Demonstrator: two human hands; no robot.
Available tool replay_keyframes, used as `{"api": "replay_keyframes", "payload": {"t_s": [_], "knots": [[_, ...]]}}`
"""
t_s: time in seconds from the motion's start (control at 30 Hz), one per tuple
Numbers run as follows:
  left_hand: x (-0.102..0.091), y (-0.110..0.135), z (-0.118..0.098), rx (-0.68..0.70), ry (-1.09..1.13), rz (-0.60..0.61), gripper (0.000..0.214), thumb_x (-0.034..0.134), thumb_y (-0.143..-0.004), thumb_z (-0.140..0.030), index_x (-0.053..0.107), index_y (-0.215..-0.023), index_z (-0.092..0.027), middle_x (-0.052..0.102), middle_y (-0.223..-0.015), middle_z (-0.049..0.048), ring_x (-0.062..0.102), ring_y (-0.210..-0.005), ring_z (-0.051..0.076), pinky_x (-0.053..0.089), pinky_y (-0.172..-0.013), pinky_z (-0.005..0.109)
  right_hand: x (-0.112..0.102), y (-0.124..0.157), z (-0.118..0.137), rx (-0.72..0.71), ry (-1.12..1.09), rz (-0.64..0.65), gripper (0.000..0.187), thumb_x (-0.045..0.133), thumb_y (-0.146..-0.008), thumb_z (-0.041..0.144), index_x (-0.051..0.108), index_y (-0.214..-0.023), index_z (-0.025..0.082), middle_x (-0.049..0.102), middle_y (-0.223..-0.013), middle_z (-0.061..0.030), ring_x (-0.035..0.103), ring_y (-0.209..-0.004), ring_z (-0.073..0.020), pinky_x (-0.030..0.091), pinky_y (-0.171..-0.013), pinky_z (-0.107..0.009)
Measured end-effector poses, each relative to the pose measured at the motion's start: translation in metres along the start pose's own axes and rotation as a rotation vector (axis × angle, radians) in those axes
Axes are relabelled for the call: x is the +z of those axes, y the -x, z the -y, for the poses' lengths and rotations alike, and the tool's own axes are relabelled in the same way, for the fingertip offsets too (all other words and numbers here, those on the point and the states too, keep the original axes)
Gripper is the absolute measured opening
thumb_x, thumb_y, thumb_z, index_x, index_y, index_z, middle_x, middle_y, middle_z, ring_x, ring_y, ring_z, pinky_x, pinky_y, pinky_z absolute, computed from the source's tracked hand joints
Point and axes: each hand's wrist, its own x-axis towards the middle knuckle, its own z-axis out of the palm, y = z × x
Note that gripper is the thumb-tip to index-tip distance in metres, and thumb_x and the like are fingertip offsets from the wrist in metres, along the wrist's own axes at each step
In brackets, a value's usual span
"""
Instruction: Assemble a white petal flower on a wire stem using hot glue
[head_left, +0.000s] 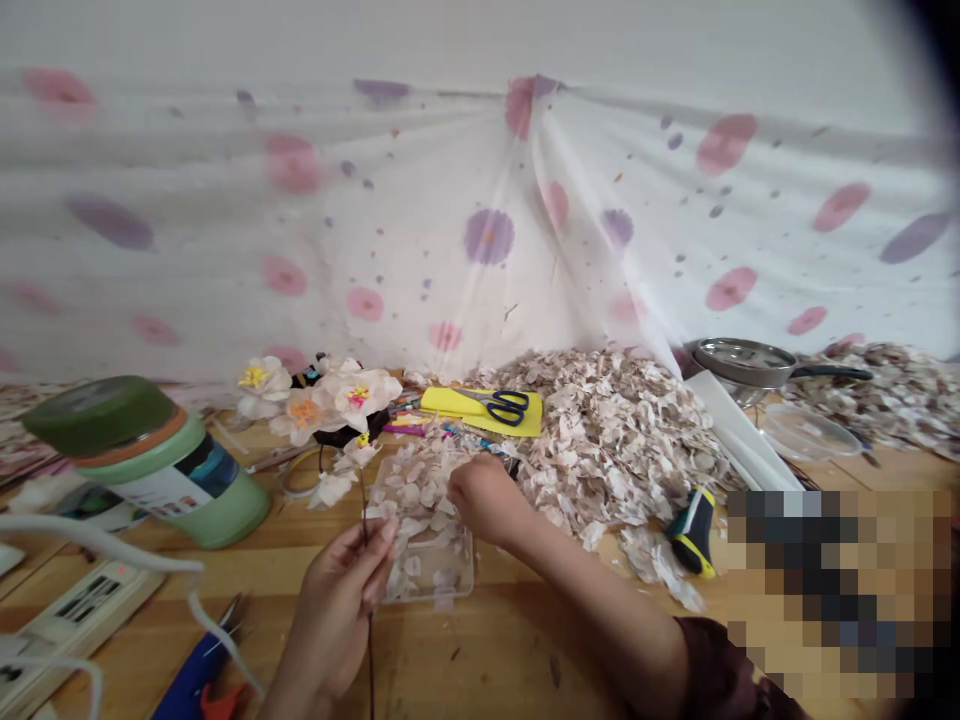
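My left hand (337, 600) pinches a thin dark stem (370, 665) between thumb and fingers, holding it upright. At the stem's top is a small flower (360, 455) with pale petals and a yellow centre. My right hand (487, 497) is curled over the right side of a clear plastic box (442, 592). Its fingertips are hidden from view, so I cannot make out what they hold. Loose pale petals (420, 515) lie in the box. Behind the left hand stand several finished-looking white flowers (360, 390) with yellow, pink and orange centres.
A large petal pile (622, 430) spreads behind my right hand. Dark-handled scissors (506, 405) rest on a yellow sheet (450, 402). At left are a green jar (195, 490), a power strip (82, 620) and blue pliers (191, 675). A yellow-black tool (694, 530) and pan (742, 362) lie right.
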Motion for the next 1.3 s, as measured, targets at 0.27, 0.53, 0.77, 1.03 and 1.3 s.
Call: {"api": "replay_keyframes", "payload": {"t_s": [0.27, 0.53, 0.77, 1.03, 1.3], "knots": [[0.001, 0.001, -0.004, -0.021, 0.027, -0.067, 0.04, 0.083, -0.053, -0.033, 0.073, -0.086, -0.013, 0.054, -0.052, -0.0051, 0.031, -0.038, -0.001, 0.02, -0.037, 0.01, 0.012, 0.001, -0.007, 0.008, 0.096, 0.116, 0.013, 0.057, -0.076, 0.019, 0.07, -0.078, 0.016, 0.069, -0.079, -0.0083, 0.057, -0.084, -0.0212, 0.035, -0.078, -0.029], [0.003, 0.002, -0.006, -0.017, 0.027, -0.058, 0.033, 0.083, -0.054, -0.033, 0.073, -0.078, -0.013, 0.055, -0.052, -0.005, 0.03, -0.036, -0.002, 0.02, -0.036, 0.01, 0.012, -0.001, -0.006, 0.046, -0.007, 0.144, 0.015, 0.052, -0.072, 0.009, 0.067, -0.069, 0.012, 0.066, -0.078, -0.012, 0.053, -0.087, -0.0231, 0.033, -0.084, -0.034], [-0.002, 0.0, 0.0, -0.011, 0.021, 0.004, 0.028, 0.077, -0.064, -0.034, 0.072, -0.083, -0.014, 0.054, -0.056, -0.0048, 0.029, -0.037, -0.002, 0.016, -0.037, 0.011, -0.012, -0.003, 0.007, 0.104, -0.449, 0.228, 0.018, 0.05, -0.081, 0.023, 0.056, -0.066, 0.015, 0.053, -0.062, 0.0009, 0.047, -0.061, -0.0121, 0.038, -0.064, -0.024], [0.002, 0.003, 0.003, -0.019, -0.027, 0.088, 0.026, 0.073, -0.069, -0.038, 0.071, -0.081, -0.014, 0.054, -0.056, -0.0033, 0.026, -0.038, -0.001, 0.015, -0.038, 0.015, -0.026, 0.011, 0.033, 0.165, -1.102, 0.381, 0.039, 0.066, -0.069, 0.053, 0.059, -0.069, 0.015, 0.055, -0.065, 0.0026, 0.048, -0.064, -0.0109, 0.038, -0.069, -0.025], [0.004, 0.004, 0.004, -0.033, -0.046, 0.125, 0.024, 0.075, -0.067, -0.037, 0.064, -0.07, -0.015, 0.054, -0.054, -0.0044, 0.024, -0.039, 0.0, 0.013, -0.038, 0.016, -0.016, 0.011, 0.031, 0.186, -1.1, 0.353, 0.032, 0.067, -0.069, 0.046, 0.058, -0.065, 0.015, 0.052, -0.059, 0.0045, 0.043, -0.058, -0.0091, 0.034, -0.062, -0.022]]}}
